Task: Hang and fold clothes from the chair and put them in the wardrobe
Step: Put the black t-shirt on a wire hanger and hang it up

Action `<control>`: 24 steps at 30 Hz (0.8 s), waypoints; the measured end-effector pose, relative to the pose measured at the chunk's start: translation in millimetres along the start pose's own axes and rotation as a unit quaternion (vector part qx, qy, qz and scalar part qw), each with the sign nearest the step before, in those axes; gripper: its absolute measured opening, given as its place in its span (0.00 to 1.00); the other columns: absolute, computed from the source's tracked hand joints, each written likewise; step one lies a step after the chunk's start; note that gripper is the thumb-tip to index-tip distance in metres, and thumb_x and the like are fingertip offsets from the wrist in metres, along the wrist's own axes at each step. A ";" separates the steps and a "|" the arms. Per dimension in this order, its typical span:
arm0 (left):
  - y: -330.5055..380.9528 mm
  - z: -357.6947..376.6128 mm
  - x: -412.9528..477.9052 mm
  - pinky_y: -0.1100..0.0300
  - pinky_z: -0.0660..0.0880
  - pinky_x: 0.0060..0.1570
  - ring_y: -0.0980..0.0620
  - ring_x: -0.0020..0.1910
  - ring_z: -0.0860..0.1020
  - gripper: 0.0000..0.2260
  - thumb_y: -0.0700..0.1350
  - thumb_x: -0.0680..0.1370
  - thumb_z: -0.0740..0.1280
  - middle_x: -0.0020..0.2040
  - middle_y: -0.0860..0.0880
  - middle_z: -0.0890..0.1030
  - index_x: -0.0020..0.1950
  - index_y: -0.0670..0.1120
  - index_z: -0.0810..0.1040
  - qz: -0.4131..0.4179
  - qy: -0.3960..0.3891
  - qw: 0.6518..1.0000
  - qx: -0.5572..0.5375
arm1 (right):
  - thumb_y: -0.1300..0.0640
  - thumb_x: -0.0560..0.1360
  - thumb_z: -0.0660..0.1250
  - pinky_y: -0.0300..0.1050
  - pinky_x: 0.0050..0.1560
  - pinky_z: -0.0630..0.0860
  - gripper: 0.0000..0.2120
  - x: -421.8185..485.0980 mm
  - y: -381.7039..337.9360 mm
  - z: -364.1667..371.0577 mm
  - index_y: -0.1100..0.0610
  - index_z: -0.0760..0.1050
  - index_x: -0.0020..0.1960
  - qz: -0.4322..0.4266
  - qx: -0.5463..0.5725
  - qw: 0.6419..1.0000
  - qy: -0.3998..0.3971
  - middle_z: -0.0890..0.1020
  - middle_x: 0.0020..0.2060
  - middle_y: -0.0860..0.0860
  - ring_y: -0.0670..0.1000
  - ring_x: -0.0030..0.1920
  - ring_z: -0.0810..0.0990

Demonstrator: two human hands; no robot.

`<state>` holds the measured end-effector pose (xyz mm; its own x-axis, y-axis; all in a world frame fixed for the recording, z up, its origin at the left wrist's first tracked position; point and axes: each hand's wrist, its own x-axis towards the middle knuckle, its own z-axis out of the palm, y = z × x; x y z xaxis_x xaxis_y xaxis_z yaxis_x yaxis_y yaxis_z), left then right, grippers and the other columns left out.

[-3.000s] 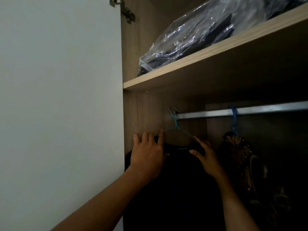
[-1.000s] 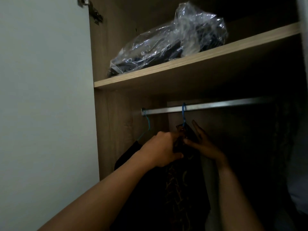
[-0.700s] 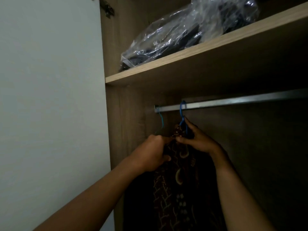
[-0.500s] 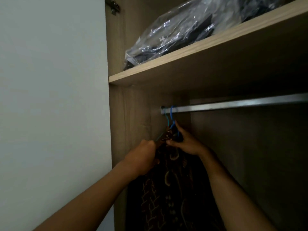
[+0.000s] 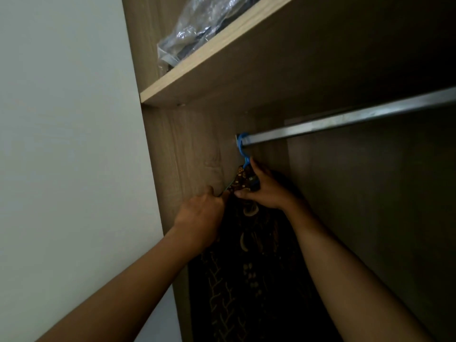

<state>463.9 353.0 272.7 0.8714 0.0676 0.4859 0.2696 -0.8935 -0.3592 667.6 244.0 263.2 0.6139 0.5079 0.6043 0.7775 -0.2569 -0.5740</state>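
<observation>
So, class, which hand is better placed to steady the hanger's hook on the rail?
Right, probably. The right hand pinches the collar of the patterned garment, with a finger up at the neck of the blue hanger, just under the rail. The left hand grips lower down.

Head-worn camera looks upward, close, into the wardrobe (image 5: 195, 149) beneath its shelf (image 5: 222, 53).

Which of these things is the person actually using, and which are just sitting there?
In use: left hand and right hand, both gripping the patterned garment; blue hanger; metal rail.
Just there: plastic-wrapped bundle; wooden shelf; white door.
</observation>
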 end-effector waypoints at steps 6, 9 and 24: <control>-2.3 5.3 -11.7 0.55 0.73 0.37 0.47 0.45 0.77 0.40 0.50 0.79 0.68 0.66 0.42 0.68 0.81 0.55 0.43 -0.008 0.006 0.998 0.069 | 0.41 0.61 0.82 0.53 0.79 0.52 0.64 -7.0 -1.4 13.5 0.43 0.39 0.81 -0.004 0.010 1.000 0.023 0.41 0.81 0.49 0.52 0.80 0.44; 0.6 6.0 -18.7 0.55 0.69 0.36 0.50 0.39 0.70 0.40 0.48 0.81 0.66 0.65 0.42 0.69 0.81 0.51 0.40 -0.011 0.016 0.997 0.081 | 0.40 0.63 0.80 0.52 0.78 0.50 0.62 -11.8 -0.4 21.8 0.44 0.40 0.81 -0.017 0.005 0.998 0.055 0.41 0.81 0.50 0.53 0.80 0.44; -7.4 -10.6 -76.5 0.52 0.77 0.42 0.44 0.50 0.79 0.46 0.63 0.72 0.73 0.64 0.46 0.68 0.80 0.56 0.48 -0.002 0.042 0.998 -0.049 | 0.44 0.67 0.79 0.51 0.75 0.61 0.51 -64.7 -33.0 6.8 0.40 0.52 0.80 -0.020 0.077 0.988 0.136 0.52 0.80 0.47 0.50 0.78 0.56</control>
<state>390.9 349.8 246.7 0.8323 0.0378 0.5531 0.2277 -0.9329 -0.2789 601.2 225.2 239.3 0.6137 0.2703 0.7418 0.7845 -0.1027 -0.6116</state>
